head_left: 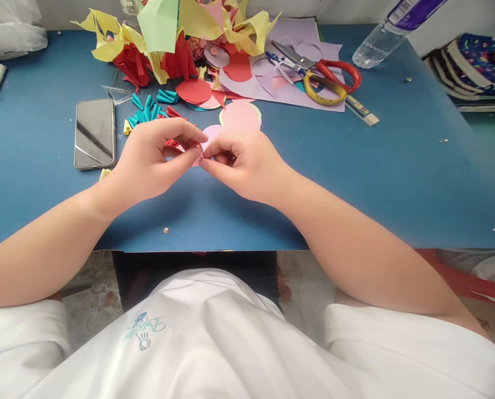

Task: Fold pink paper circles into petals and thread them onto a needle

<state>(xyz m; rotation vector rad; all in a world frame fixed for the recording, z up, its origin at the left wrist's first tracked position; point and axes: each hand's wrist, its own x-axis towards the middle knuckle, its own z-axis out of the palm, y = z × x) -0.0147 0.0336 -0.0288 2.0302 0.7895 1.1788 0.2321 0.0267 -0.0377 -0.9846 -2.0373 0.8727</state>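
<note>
Pink paper piece [209, 134] — pinched between both hands [201, 158].

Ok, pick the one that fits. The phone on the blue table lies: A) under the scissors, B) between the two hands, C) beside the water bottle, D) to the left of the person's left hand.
D: the phone lies flat on the blue table, just left of the left hand, far from the scissors and the water bottle, while the right hand meets the left over a pink paper piece.
</note>
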